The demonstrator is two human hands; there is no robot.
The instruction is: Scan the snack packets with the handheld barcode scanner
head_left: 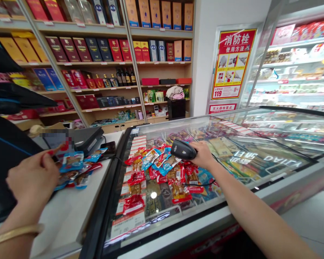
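My right hand (202, 154) is wrapped round a black handheld barcode scanner (183, 149), its head pointing left. Beneath it, a loose pile of red and blue snack packets (162, 158) is spread over the freezer's glass lid (226, 187). My left hand (34, 176), with a gold-coloured bangle at the wrist, is raised over the white counter (62, 216). Its thumb and finger are closed on a small snack packet (63, 146), showing mostly red and partly blurred. Just right of that hand, a smaller heap of blue and red packets (79, 171) lies on the counter.
A black monitor or till (5, 158) stands close on the left. Behind the packets sits a dark flat device (89, 140). The scanner's cable (199, 185) crosses the glass. Shelves of boxed bottles (97, 48) line the back wall; a lit chiller (302, 72) stands right.
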